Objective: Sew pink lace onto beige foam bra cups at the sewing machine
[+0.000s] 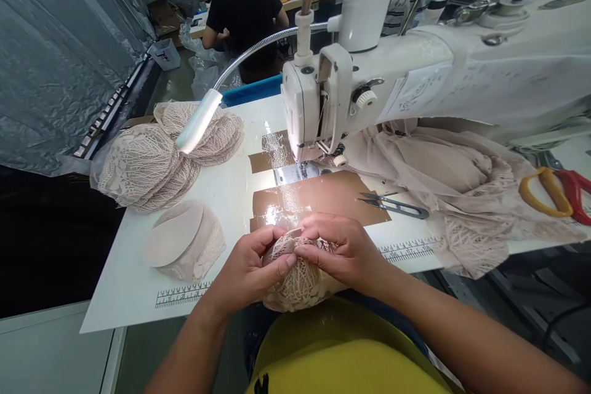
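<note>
A beige lace cup is at the front edge of the white sewing table, close to the body. My left hand pinches its upper left edge between thumb and fingers. From the right, my right hand grips the same edge, its thumb nearly touching the left thumb. Beyond both hands is the needle area of a white sewing machine, over a metal plate and brown tape. A smooth beige pad on lace lies left of my left hand.
Stacked lace cups sit at the back left under a lamp. On the right are thread snips, a heap of beige fabric and scissors with orange and red handles. A person in black sits beyond the table.
</note>
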`<state>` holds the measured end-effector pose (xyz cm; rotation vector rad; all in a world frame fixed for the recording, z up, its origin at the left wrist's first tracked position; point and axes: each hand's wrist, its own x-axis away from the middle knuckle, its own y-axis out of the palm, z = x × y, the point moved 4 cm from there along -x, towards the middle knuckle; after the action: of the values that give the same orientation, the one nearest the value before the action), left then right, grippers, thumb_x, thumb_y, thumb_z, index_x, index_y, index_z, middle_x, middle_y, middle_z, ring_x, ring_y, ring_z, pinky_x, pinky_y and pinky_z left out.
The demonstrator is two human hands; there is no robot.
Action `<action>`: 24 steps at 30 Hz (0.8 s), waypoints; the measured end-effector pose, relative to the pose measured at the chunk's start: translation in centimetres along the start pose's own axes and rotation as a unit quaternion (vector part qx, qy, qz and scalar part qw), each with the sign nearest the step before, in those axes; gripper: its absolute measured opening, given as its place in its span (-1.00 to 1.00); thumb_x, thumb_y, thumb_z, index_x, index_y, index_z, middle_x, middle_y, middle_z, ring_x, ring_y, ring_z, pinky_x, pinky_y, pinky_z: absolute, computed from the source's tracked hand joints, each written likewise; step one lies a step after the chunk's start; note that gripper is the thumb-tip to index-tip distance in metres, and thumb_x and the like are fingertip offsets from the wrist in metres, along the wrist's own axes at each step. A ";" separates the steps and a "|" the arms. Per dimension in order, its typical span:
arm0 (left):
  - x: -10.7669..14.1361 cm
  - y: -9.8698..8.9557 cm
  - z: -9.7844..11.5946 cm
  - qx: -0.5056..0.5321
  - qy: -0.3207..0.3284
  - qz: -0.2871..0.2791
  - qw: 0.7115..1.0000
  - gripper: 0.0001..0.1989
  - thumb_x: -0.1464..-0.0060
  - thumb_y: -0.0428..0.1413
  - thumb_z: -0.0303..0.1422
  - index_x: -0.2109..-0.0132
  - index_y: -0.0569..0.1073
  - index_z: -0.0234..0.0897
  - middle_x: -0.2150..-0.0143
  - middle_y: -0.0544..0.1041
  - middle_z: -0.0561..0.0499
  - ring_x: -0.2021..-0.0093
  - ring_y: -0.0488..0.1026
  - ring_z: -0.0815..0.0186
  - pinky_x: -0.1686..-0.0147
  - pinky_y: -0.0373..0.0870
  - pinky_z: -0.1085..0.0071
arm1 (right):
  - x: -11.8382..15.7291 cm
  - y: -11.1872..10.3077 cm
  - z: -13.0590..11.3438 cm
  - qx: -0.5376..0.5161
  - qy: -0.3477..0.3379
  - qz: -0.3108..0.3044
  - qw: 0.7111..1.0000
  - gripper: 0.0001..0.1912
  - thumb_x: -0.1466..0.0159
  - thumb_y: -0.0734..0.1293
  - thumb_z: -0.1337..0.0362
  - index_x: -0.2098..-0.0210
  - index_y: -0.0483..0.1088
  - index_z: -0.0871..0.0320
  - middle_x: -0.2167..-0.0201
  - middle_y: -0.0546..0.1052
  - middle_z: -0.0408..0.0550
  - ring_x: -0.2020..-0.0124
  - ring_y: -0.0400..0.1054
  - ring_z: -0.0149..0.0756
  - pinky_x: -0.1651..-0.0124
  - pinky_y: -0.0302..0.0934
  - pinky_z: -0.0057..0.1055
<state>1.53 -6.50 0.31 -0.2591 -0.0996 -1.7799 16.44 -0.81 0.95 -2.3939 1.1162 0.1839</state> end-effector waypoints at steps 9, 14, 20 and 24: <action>-0.4 -0.5 -0.6 -0.007 0.003 0.031 0.999 -0.79 -0.07 0.14 -0.28 0.20 0.40 -0.32 0.36 0.36 0.03 0.37 0.26 0.38 0.36 0.22 0.50 | 0.2 -0.1 -0.3 0.058 -0.125 -0.005 0.990 -0.83 -0.24 0.21 0.42 0.31 0.41 0.11 0.29 0.48 -0.01 0.28 0.35 -0.32 0.27 0.24 -0.41; -0.6 -0.8 -0.9 -0.004 0.002 0.035 0.999 -0.79 -0.07 0.14 -0.26 0.21 0.40 -0.32 0.37 0.35 0.04 0.39 0.24 0.39 0.39 0.20 0.51 | -0.1 -0.1 -0.1 0.019 -0.093 -0.013 0.995 -0.87 -0.24 0.25 0.37 0.30 0.45 0.11 0.27 0.50 -0.01 0.22 0.37 -0.28 0.19 0.25 -0.37; -0.9 -0.4 -0.5 0.014 0.003 0.012 1.000 -0.80 -0.09 0.14 -0.27 0.24 0.40 -0.34 0.37 0.33 0.05 0.38 0.23 0.40 0.37 0.21 0.50 | -0.4 0.0 0.6 -0.018 0.053 0.031 0.998 -0.83 -0.22 0.30 0.30 0.49 0.42 0.14 0.45 0.51 -0.09 0.39 0.37 -0.33 0.32 0.23 -0.41; -1.0 -0.2 -0.5 0.032 -0.001 0.001 1.000 -0.79 -0.07 0.15 -0.26 0.27 0.40 -0.34 0.40 0.32 0.06 0.41 0.23 0.42 0.41 0.20 0.51 | -0.4 -0.1 1.0 -0.026 0.093 0.048 0.994 -0.83 -0.17 0.33 0.30 0.55 0.38 0.14 0.49 0.50 -0.13 0.44 0.36 -0.35 0.36 0.20 -0.42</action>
<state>1.49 -5.60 -0.37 -0.2149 -0.1562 -1.7711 16.37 0.00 0.28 -2.4440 1.3266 0.0219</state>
